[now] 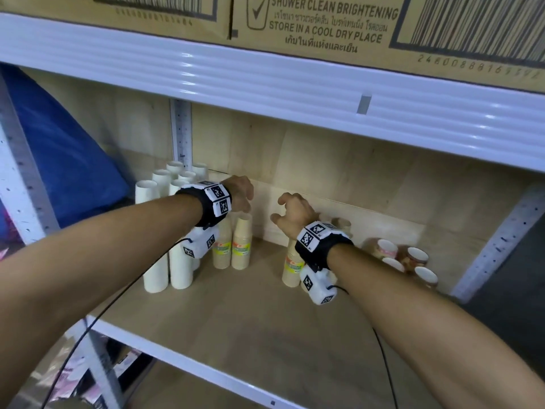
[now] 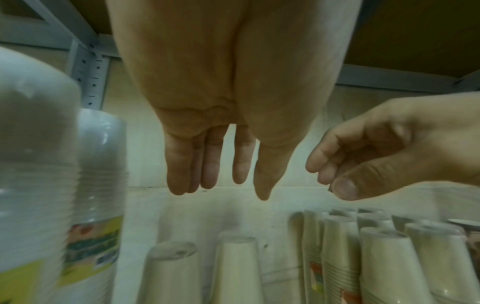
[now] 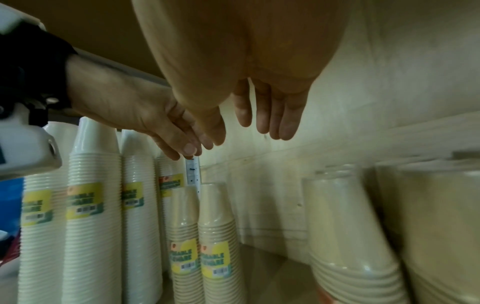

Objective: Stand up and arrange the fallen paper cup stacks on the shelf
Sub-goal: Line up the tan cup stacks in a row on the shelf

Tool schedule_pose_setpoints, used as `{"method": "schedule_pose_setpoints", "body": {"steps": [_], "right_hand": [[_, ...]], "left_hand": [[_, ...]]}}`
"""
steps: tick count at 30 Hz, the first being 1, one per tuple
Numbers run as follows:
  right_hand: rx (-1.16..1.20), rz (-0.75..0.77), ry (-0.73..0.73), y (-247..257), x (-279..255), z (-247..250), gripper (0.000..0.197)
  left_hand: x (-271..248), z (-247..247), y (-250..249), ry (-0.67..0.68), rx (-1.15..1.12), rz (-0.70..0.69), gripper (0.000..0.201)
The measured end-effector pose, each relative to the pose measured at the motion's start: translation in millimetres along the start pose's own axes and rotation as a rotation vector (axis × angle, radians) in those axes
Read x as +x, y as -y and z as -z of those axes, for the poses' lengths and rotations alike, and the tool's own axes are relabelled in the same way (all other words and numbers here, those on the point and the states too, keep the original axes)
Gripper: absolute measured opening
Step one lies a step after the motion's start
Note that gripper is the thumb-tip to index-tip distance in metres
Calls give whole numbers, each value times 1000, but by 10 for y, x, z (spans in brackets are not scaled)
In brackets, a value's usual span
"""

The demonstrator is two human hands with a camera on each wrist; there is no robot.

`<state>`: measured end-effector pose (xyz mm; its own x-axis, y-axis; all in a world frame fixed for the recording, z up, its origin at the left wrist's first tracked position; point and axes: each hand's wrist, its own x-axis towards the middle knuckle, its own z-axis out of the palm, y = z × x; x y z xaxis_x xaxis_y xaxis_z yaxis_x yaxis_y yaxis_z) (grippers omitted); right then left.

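Two tan paper cup stacks [image 1: 241, 245] with yellow labels stand upright side by side on the wooden shelf [image 1: 250, 314]. My left hand [image 1: 246, 205] hovers just above their tops with straight fingers and holds nothing; the left wrist view shows the left hand [image 2: 223, 185] empty. A third tan stack [image 1: 291, 268] stands under my right wrist. My right hand [image 1: 280, 208] hangs above the shelf with loosely curled fingers and is empty, as the right hand [image 3: 249, 133] also appears in its wrist view. Tall white cup stacks [image 1: 165, 231] stand upright at the left.
Several patterned cup stacks [image 1: 408, 261] sit at the right with their mouths toward me, seemingly on their sides. A white upper shelf beam [image 1: 265, 93] hangs low overhead with cardboard boxes [image 1: 324, 22] on it. A blue bag [image 1: 65, 149] is at far left. Bare shelf lies in front.
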<state>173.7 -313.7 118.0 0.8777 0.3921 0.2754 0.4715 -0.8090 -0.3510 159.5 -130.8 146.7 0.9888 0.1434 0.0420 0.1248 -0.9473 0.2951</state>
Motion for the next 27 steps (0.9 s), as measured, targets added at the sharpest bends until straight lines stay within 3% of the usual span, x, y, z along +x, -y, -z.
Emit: {"method": "schedule_pose_setpoints", "body": {"steps": [12,17,24,27], "right_hand": [[45,84,173,372,258,-538,52],[29,82,231,432,321,-665,48],[37,108,234,488,356,-771,34],[43,96,233,482,352,-783,15]], "left_hand": [[60,-292,359,51,110,85,51],[85,-398,347,93,174,78,37],[56,-463,384,23,199,74,36],[26,-449,371,37,181,82,31]]}}
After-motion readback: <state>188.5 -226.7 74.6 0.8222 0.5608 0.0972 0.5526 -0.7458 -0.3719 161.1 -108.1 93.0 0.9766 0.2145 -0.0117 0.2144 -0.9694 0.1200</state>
